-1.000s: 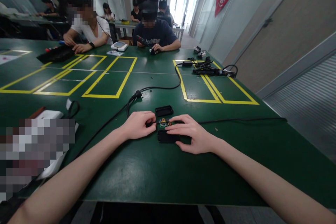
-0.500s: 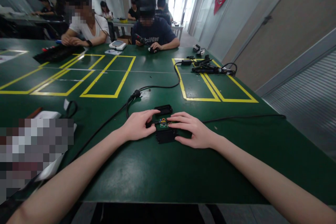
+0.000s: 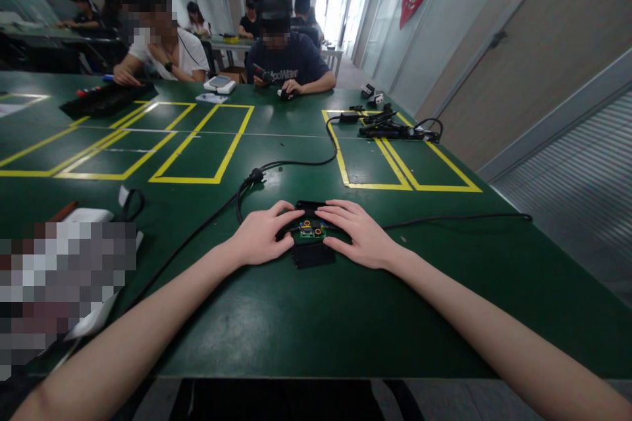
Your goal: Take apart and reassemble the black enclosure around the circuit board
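Observation:
A small green circuit board point(image 3: 312, 232) with copper-coloured ring coils lies between my hands, black cables joined at its ends. My left hand point(image 3: 264, 235) is curled at its left end, thumb below and index finger above, around the cable there. At the right end, my right hand point(image 3: 363, 235) has its thumb by the lower corner and its fingers along the upper edge. One black casing half point(image 3: 312, 204) sits just beyond the board, with fingertips of both hands at its near side. The other casing half point(image 3: 313, 255) lies on the table nearer me.
A black cable point(image 3: 207, 227) with a plug point(image 3: 256, 175) crosses the green table point(image 3: 237, 329). Yellow tape rectangles mark the far part. Black cables and adapters point(image 3: 395, 125) lie at the far right. A blurred-out white object point(image 3: 93, 217) is at left. Two people sit opposite.
My right hand has moved up and its fingers have come in around the board's right end. The far casing half has shifted slightly toward my fingertips. Opposite, a person's hand has risen.

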The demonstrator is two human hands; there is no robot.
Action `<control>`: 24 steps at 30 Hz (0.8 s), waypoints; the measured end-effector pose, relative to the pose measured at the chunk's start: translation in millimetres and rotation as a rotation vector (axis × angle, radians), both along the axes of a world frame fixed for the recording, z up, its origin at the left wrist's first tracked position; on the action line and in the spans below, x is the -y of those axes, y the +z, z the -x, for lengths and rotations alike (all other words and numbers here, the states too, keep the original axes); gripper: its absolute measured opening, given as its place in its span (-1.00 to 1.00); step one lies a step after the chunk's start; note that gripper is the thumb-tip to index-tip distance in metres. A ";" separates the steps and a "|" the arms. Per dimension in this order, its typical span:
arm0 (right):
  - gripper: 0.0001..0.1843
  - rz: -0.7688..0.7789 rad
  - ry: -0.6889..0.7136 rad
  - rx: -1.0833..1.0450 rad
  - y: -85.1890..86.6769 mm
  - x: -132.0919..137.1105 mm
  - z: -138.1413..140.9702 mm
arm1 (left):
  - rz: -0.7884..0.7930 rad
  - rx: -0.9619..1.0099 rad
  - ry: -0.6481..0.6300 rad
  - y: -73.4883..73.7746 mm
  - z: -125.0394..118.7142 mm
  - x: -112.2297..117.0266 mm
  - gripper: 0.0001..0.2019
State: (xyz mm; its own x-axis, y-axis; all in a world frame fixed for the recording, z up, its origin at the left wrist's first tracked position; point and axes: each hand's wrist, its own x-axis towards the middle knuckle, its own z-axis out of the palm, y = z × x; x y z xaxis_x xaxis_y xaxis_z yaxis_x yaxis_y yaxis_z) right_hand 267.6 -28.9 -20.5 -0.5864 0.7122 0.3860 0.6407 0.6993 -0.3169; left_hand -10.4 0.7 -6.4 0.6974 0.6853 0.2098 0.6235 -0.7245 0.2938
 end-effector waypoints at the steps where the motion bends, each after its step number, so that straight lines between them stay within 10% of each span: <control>1: -0.45 -0.004 -0.002 -0.001 0.4 0.5 0.1 | 0.002 -0.001 0.000 0.1 -0.1 -0.1 -0.49; 13: -0.72 -0.155 0.268 -0.032 16.7 16.8 3.9 | 0.042 0.101 -0.005 5.2 2.1 0.4 -0.75; 24: -0.71 -0.233 0.234 -0.051 12.8 10.8 0.0 | -0.024 0.091 -0.056 6.2 1.9 -1.7 -0.92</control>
State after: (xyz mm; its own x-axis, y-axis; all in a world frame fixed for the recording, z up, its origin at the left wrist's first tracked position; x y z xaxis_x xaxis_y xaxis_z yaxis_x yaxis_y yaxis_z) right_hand 267.6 -39.6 -7.8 -0.6989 0.4498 0.5560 0.4419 0.8829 -0.1588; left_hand -12.3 2.4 -0.2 0.7114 0.6401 0.2902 0.5536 -0.7647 0.3298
